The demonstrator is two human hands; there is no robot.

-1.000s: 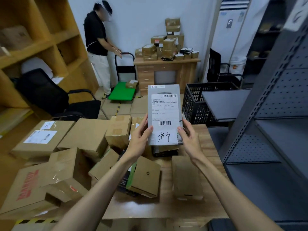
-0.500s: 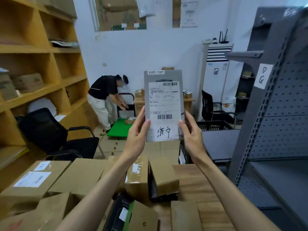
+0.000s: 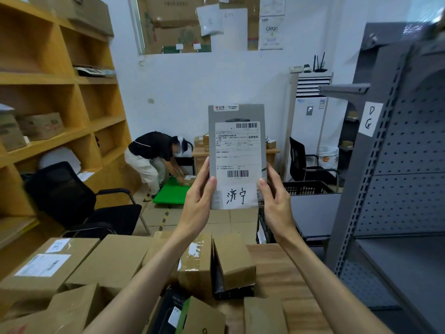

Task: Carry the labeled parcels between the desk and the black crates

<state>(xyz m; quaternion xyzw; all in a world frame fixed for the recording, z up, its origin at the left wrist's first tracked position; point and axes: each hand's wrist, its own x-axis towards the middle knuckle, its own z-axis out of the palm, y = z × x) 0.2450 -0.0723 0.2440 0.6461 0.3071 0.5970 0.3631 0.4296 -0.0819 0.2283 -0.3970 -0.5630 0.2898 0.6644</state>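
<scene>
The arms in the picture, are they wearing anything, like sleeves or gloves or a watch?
No. Both arms are bare all the way to the bottom edge of the picture, so no sleeves show. The left hand and the right hand wear no gloves. No watch, bracelet or ring shows on the sides that face the camera. The fingernails look short and plain.

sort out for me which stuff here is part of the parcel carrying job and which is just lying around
Part of the job:
- grey labeled parcel, held upright by the left hand and right hand
- cardboard parcels on the desk
- black crate

Just lying about:
- black office chair
- wooden shelving
- grey metal rack
- green trolley
</scene>
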